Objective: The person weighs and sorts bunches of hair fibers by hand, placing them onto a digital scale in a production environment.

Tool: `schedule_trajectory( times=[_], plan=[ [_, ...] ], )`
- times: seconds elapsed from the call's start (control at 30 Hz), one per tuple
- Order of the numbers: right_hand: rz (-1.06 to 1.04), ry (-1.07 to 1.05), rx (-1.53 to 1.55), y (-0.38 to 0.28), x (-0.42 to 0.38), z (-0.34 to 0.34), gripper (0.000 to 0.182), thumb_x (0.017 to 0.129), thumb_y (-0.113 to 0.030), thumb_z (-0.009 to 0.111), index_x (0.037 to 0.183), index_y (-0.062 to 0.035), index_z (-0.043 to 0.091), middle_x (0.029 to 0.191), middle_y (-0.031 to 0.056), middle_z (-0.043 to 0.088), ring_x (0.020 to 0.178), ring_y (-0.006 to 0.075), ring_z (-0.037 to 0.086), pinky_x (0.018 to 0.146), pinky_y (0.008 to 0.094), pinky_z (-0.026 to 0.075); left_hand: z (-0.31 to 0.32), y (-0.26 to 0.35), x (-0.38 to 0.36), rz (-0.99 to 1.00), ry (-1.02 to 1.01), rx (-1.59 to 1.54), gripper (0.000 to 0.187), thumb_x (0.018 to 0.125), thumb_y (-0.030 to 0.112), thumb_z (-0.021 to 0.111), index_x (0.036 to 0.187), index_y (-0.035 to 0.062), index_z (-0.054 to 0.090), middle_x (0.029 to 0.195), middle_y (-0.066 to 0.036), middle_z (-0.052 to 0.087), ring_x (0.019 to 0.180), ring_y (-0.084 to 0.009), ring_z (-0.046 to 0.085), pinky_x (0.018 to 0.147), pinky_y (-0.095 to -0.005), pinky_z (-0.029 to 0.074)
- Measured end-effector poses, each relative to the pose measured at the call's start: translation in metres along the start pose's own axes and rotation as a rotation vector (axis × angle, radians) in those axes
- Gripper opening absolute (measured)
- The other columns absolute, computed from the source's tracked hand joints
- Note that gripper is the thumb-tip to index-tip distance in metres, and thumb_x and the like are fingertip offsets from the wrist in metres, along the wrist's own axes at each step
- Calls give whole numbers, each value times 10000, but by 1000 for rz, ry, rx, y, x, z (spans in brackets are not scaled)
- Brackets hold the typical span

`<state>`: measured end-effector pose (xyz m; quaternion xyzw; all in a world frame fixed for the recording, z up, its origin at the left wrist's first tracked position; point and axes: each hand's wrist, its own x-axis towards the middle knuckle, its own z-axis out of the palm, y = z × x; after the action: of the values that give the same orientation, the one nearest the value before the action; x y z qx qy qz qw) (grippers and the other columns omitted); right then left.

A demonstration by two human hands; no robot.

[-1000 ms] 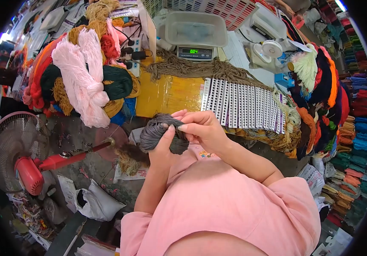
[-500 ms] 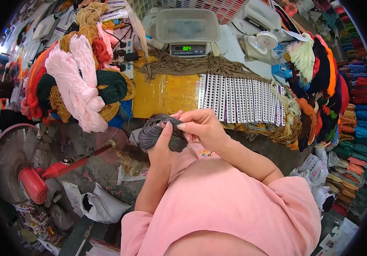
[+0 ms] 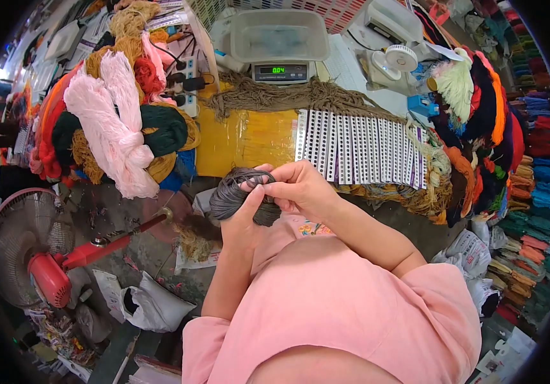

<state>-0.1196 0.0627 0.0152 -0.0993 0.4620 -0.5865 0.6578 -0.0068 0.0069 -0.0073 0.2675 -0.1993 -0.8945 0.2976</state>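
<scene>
The grey yarn bundle (image 3: 230,198) is held up just on the person's side of the yellow mat (image 3: 220,141), close to its front edge. The left hand (image 3: 242,216) wraps the bundle from below, its thumb laid over the strands; the right hand (image 3: 304,189) has thumb and finger pressed together, apparently pinching yarn at the bundle's right edge. Which strand lies between those fingertips is too small to tell.

Loops cross the fingers there, so a tug on the wrong one could tighten into a snarl or drag several turns out together. If the left thumb lifts, the wound turns may slacken and spread. A lost grip could also send the bundle past the mat's front edge to the floor (image 3: 150,246), where it might unwind and pick up scraps.

Loose ends could catch on the punched cards (image 3: 358,147) right of the mat, or mingle with the pink skein (image 3: 118,144) left of it. The fan (image 3: 50,278), left of the mat and nearer the person, could stir free ends if running.
</scene>
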Motion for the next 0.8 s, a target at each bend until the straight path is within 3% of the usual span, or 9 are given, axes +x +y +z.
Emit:
schedule_trajectory(
  times=[0.07, 0.27, 0.4, 0.47, 0.53, 0.63, 0.7, 0.73, 0.8],
  plan=[
    [-65, 16, 41, 0, 1, 1, 53, 717, -13, 517, 705, 15, 560, 522, 13, 478, 411, 44, 397, 361, 161, 287, 1, -1, 2, 23, 23, 64, 169, 765, 30, 470, 922, -30, 485, 994, -129, 480, 841, -167, 499, 747, -263, 412],
    [-60, 59, 284, 6, 5, -8, 54, 716, -26, 515, 714, -6, 565, 550, 9, 486, 455, 50, 401, 418, 175, 319, 8, -2, 9, -6, 99, -12, 167, 768, 43, 475, 918, -28, 485, 971, -117, 494, 847, -161, 499, 752, -262, 409],
    [-5, 106, 484, 5, 8, -11, 53, 733, -39, 491, 747, -15, 537, 589, 13, 503, 460, 59, 404, 427, 176, 322, -2, -3, 17, -68, 34, -114, 91, 792, 76, 440, 822, 2, 483, 870, -76, 500, 837, -159, 483, 770, -274, 385],
    [112, -10, 670, -3, 9, -12, 73, 750, -58, 474, 794, -18, 517, 587, -5, 480, 444, 49, 381, 400, 178, 318, -1, 1, 22, -132, 95, -253, 109, 804, 106, 418, 719, 45, 448, 742, -37, 461, 786, -159, 456, 808, -306, 337],
    [178, -176, 780, -6, 11, -25, 56, 760, -76, 465, 792, -37, 490, 570, -26, 445, 422, 41, 351, 386, 175, 297, -5, 15, 24, -26, -171, -556, 117, 789, 94, 425, 673, 89, 411, 664, 0, 415, 695, -112, 428, 789, -318, 332],
    [190, -82, 465, -33, 8, -53, 39, 757, -115, 492, 745, -79, 498, 509, -66, 359, 387, 23, 290, 350, 169, 241, -48, 53, 23, 56, -319, -1103, 137, 770, 26, 380, 700, 136, 423, 591, 42, 399, 544, -60, 417, 524, -211, 383],
    [122, 113, 361, -53, 16, -96, 41, 747, -142, 521, 729, -106, 513, 492, -81, 329, 376, 11, 269, 328, 154, 204, -94, 81, 11, 170, -261, -1080, 118, 797, 81, 338, 722, 108, 425, 547, 39, 381, 483, -49, 397, 501, -205, 372],
    [103, 67, 400, -64, 23, -126, 44, 744, -124, 525, 728, -85, 510, 499, -72, 338, 385, 12, 279, 327, 142, 218, -129, 92, 2, 223, -196, -1028, 105, 796, 85, 343, 732, 103, 424, 549, 37, 382, 480, -51, 395, 499, -201, 366],
    [79, 307, 541, -86, 35, -174, 71, 754, -74, 502, 745, -11, 469, 504, -36, 337, 399, 31, 299, 349, 147, 287, -197, 108, -21, 302, -28, -940, 78, 781, 67, 355, 750, 91, 423, 552, 34, 387, 474, -58, 395, 501, -196, 359]
  ],
)
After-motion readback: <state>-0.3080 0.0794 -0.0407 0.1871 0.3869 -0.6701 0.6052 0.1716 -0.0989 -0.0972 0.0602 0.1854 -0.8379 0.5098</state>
